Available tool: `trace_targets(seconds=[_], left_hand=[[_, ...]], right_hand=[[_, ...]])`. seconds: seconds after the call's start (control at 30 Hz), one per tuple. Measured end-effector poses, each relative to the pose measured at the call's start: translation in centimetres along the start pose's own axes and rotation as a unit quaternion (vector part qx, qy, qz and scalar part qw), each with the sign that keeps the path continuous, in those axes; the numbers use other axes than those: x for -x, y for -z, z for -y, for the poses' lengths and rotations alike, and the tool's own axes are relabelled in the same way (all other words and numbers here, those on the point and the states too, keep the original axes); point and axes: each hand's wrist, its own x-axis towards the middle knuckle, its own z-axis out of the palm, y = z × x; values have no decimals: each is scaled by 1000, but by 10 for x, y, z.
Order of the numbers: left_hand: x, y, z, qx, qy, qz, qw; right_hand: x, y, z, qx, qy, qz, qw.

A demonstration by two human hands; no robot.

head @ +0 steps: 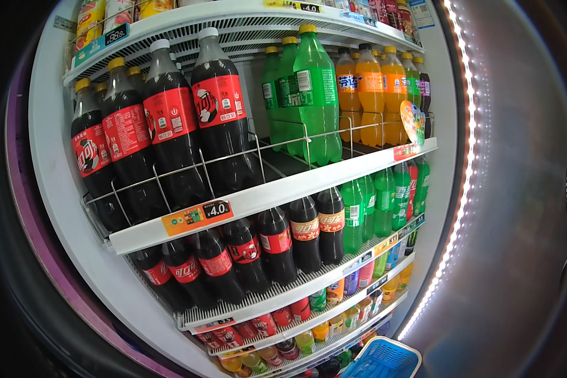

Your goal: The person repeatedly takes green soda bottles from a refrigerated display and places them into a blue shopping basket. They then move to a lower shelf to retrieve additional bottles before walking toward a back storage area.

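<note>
Neither of my hands is in view. Before me stands a lit drinks cooler with stocked shelves. Large cola bottles [170, 113] with red labels fill the left of the upper shelf [283, 189]. Right of them, past a gap, are large green soda bottles [314, 94] with yellow caps. Orange soda bottles [371, 94] stand farther right, behind the same wire guard rail [231, 156]. One shelf lower, smaller cola bottles [276, 241] line up beside smaller green bottles [354, 217].
A blue plastic basket [382, 361] with a pale rim is at the bottom right. Red drink cans [264, 324] and juice bottles [269, 355] occupy lower shelves. An LED strip [468, 123] runs down the cooler's right side. Price tags [198, 217] hang on the shelf edges.
</note>
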Motion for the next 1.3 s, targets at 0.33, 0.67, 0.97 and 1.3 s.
trace_targets(seconds=[0.33,0.67,0.97,1.3], left_hand=[[50,14,-50,111,9,-107,988],[42,15,-35,96,-30,-175,979],[34,18,36,40,1,-223,974],[16,22,18,-4,-29,-220,975]], right_hand=[[117,569,446,-149,458,-531,697],[113,713,602,-97,296,-554,772],[126,679,594,-230,341,-589,695],[140,646,560,-359,554,-588,468]])
